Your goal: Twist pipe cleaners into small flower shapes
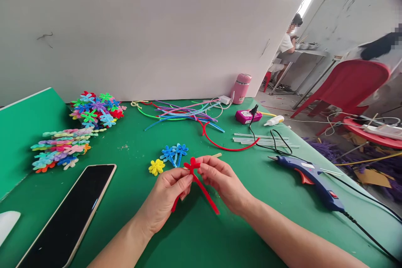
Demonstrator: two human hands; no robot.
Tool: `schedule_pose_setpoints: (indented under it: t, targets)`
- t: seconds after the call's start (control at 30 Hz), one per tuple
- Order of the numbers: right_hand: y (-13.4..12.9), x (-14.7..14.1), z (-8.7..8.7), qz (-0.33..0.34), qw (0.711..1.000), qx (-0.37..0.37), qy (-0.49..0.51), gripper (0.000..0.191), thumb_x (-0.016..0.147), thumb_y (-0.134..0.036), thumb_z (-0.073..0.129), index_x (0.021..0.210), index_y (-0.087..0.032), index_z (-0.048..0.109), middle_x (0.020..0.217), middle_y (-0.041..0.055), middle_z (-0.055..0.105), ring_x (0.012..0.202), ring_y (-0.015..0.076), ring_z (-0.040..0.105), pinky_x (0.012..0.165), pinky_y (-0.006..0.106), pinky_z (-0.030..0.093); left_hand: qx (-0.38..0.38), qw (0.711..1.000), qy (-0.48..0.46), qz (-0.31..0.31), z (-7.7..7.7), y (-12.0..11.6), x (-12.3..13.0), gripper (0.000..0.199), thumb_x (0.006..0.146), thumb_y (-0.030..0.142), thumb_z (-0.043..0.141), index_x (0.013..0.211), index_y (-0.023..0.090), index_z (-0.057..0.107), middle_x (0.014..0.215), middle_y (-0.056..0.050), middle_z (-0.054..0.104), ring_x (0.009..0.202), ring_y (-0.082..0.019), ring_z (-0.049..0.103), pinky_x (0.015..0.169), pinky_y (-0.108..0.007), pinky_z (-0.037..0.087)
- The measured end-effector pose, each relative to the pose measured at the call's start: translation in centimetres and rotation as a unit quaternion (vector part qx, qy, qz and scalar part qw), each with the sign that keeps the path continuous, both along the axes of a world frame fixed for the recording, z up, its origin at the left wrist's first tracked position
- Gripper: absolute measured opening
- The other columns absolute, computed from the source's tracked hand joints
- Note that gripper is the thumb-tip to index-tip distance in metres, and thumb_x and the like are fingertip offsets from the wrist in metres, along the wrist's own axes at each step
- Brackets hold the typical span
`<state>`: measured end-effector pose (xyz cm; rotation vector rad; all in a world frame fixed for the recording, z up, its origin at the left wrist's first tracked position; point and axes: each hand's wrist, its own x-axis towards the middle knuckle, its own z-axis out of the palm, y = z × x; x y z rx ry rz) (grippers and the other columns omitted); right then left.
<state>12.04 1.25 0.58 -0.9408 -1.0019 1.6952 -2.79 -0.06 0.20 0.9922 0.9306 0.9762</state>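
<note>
Between my hands is a red pipe cleaner [205,194], its upper part bent into small petal loops and two straight ends hanging down. My left hand [171,190] pinches it just below the loops. At the right side of the loops, the fingertips of my right hand [222,178] close on a petal. Just beyond my left hand lie a yellow pipe-cleaner flower [156,167] and blue pipe-cleaner flowers [174,153]. A curved red pipe cleaner [226,148] rests farther back on the green table [132,201].
Left are a phone [67,213], stacked flowers [63,148] and a colourful flower pile [97,109]. Loose pipe cleaners [185,113] lie behind. Right are a glue gun [309,176], glue sticks [266,139], a black cable and a pink bottle [241,88]. A person [286,46] sits far back.
</note>
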Motion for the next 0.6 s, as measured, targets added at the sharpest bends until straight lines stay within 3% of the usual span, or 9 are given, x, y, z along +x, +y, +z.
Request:
schedule_pose_setpoints:
  t: [0.17,0.27,0.4,0.6]
  targets:
    - [-0.2,-0.4,-0.4,0.004,0.998,0.058,-0.015,0.023,0.065,-0.034,0.068,0.062,-0.015,0.057,0.062,-0.0021,0.053,0.06,0.0087,0.043,0.059,0.022,0.035,-0.007,1.0,0.025,-0.009,0.0,-0.5,0.4,0.016,0.073,0.03,0.059,0.07,0.015,0.063,0.061,0.002,0.047,0.059,-0.009,0.04,0.055,-0.021,0.033]
    - [-0.3,-0.4,-0.6,0.001,0.998,0.068,-0.017,0.022,0.065,-0.033,0.067,0.063,-0.015,0.056,0.063,-0.0021,0.052,0.06,0.0087,0.043,0.059,0.022,0.035,0.008,1.0,0.029,-0.001,0.3,-0.6,0.7,0.015,0.073,0.03,0.06,0.071,0.015,0.064,0.068,0.001,0.05,0.065,-0.01,0.042,0.062,-0.022,0.035]
    - [-0.3,-0.4,-0.5,0.008,0.997,0.08,-0.016,0.022,0.066,-0.034,0.065,0.065,-0.015,0.055,0.065,-0.0011,0.051,0.06,0.0095,0.043,0.057,0.023,0.035,0.026,0.999,0.047,-0.003,0.5,-0.7,0.9,0.016,0.073,0.031,0.059,0.07,0.015,0.062,0.064,0.002,0.047,0.061,-0.009,0.038,0.058,-0.021,0.033]
    - [-0.6,-0.7,-0.8,-0.025,0.993,0.104,-0.054,0.023,0.066,-0.032,0.063,0.06,-0.016,0.048,0.055,-0.0038,0.045,0.051,0.0074,0.037,0.049,0.021,0.031,0.107,0.977,0.181,0.018,0.1,-1.0,1.1,0.022,0.075,0.03,0.053,0.059,0.016,0.05,0.057,0.004,0.04,0.056,-0.009,0.034,0.051,-0.021,0.03]
